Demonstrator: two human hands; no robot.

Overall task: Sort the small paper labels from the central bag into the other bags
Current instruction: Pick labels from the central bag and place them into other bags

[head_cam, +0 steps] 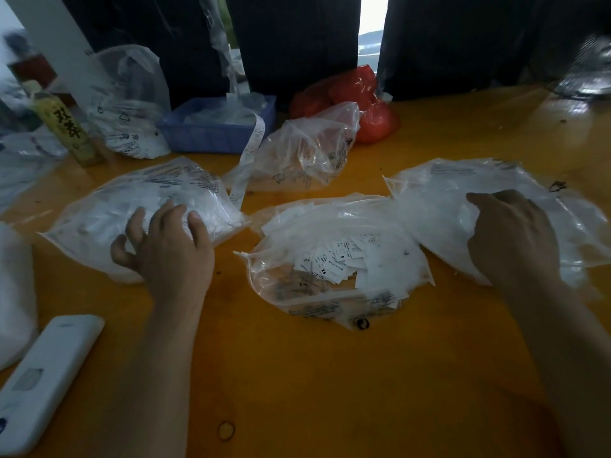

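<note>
Orange-yellow glossy desk [314, 375] seen from above, with three clear plastic bags in a row near the person. The central clear plastic bag [330, 302] lies open-mouthed on the desk and holds a loose heap of small white paper labels [340, 259] printed with size letters and short text; the heap sits toward the far-right part of that bag. The left clear bag of white labels [99, 226] lies flat just beside the central one. The left hand [168, 246] rests on its near right portion, fingers [195, 223] spread and nearly straight, holding nothing. The right clear bag of white labels [446, 206] overlaps the central bag's right edge. The right hand [512, 239] lies on top of it, back upward, fingers bent downward into the plastic; whether they pinch the film or a label cannot be told.

Behind the central bag stands a crumpled clear bag [307, 153], nearly empty, with a long white printed label strip [248, 157] trailing down from a blue plastic tray [215, 130]. Right of these is a red plastic bag [360, 100]. At far left stands a yellow-labelled bottle [66, 127]. A white remote control [43, 378] lies at the near-left desk edge, and a rubber band [226, 430] lies near the front.
</note>
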